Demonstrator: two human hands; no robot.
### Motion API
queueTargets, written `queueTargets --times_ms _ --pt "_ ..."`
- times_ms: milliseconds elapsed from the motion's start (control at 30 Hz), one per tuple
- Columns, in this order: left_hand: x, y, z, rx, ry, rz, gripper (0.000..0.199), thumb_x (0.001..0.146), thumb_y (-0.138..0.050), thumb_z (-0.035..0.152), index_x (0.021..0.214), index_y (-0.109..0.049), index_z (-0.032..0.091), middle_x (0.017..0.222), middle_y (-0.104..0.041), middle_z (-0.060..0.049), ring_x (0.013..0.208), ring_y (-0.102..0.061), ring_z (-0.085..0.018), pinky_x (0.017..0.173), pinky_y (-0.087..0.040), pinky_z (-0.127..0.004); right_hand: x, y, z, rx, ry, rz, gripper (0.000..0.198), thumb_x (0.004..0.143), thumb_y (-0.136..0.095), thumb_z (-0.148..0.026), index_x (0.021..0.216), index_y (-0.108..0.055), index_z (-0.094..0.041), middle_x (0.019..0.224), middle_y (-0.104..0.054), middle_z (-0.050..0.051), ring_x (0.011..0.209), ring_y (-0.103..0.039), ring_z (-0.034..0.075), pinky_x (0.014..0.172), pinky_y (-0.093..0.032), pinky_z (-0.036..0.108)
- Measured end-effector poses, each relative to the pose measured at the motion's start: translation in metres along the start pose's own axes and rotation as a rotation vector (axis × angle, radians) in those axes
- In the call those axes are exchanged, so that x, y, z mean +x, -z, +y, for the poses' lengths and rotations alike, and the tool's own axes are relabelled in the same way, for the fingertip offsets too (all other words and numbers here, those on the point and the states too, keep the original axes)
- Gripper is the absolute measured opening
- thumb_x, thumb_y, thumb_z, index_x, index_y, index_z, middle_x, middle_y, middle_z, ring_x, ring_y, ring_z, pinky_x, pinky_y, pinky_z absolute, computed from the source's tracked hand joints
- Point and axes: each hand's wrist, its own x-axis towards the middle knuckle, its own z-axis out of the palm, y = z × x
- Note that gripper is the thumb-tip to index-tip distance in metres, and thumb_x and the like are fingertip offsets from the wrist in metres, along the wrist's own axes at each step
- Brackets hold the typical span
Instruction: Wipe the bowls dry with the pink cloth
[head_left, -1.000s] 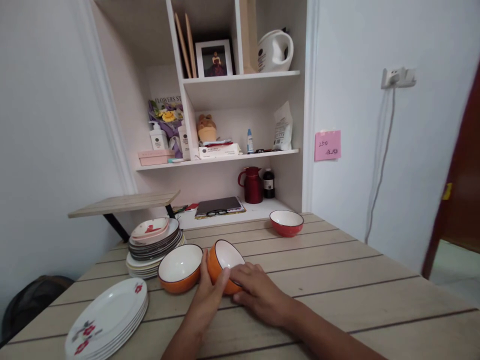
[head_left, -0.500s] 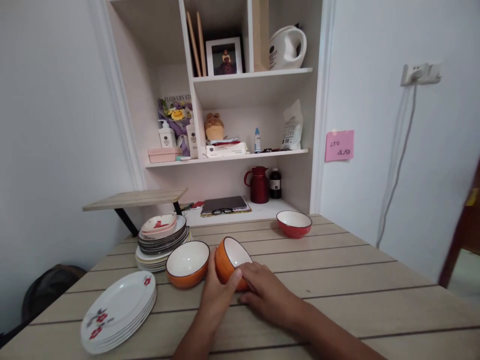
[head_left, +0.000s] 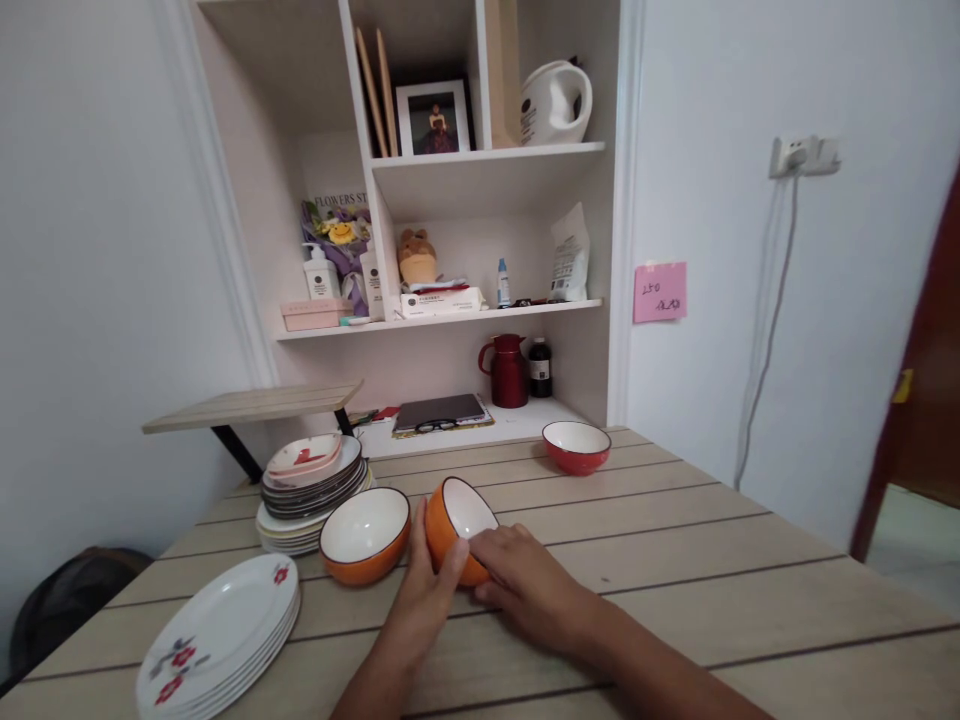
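Observation:
An orange bowl [head_left: 442,527] with a white inside and dark rim is tilted between my two hands, low over the table. My left hand [head_left: 426,585] grips its left and near side, thumb along the outer wall. On the right, my right hand [head_left: 525,580] is closed on the near right side of the same bowl, its fingertips partly hidden. A second orange bowl [head_left: 365,537] stands upright just left of my left hand. Farther back on the right, a red bowl [head_left: 577,447] sits upright on the table.
White flowered plates [head_left: 225,630] are stacked at the front left of the wooden table [head_left: 675,570]. Behind them rises a mixed stack of plates [head_left: 315,490] with small pink dishes on top. A small raised shelf [head_left: 255,403] and a wall cabinet [head_left: 487,180] stand at the back.
The view has shifted slightly to the right, so most things appear farther left. Both hands keep hold of the tilted orange bowl in nearly the same pose.

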Motion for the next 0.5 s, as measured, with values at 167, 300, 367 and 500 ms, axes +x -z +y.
queueTargets --times_ms 167,300,367,500 --pt "-0.003 -0.004 0.002 -0.043 0.016 -0.059 0.111 0.082 -0.067 0.074 0.163 -0.017 0.016 0.170 -0.025 -0.016 0.156 -0.028 -0.030 0.122 -0.033 -0.034 0.001 -0.006 -0.016 0.093 -0.006 0.093 0.007 0.092 -0.065 -0.021 0.099 -0.063 -0.022 0.108 -0.071 0.006 0.098 -0.061 0.024 0.091 -0.044 0.037" --pt "0.000 -0.004 -0.001 -0.045 -0.028 -0.031 0.092 0.086 -0.068 0.062 0.157 -0.031 0.017 0.164 -0.039 -0.015 0.151 -0.039 -0.029 0.123 -0.030 -0.036 0.001 -0.002 -0.014 0.072 0.033 0.037 0.020 0.089 -0.074 -0.027 0.105 -0.064 -0.022 0.112 -0.071 0.007 0.105 -0.062 0.027 0.095 -0.042 0.040" --pt "0.002 -0.003 -0.003 -0.038 -0.043 -0.004 0.083 0.087 -0.069 0.059 0.153 -0.038 0.018 0.160 -0.045 -0.015 0.148 -0.042 -0.030 0.124 -0.029 -0.039 0.001 0.002 -0.008 0.029 0.049 -0.021 0.032 0.085 -0.079 -0.030 0.113 -0.064 -0.023 0.115 -0.071 0.007 0.107 -0.061 0.028 0.096 -0.041 0.042" --pt "0.006 -0.001 -0.006 -0.010 -0.026 0.020 0.079 0.087 -0.068 0.059 0.150 -0.042 0.018 0.154 -0.052 -0.016 0.145 -0.047 -0.032 0.123 -0.032 -0.042 -0.001 0.009 0.006 -0.066 0.077 -0.120 0.062 0.079 -0.085 -0.028 0.134 -0.057 -0.028 0.123 -0.068 0.008 0.111 -0.059 0.030 0.099 -0.039 0.045"
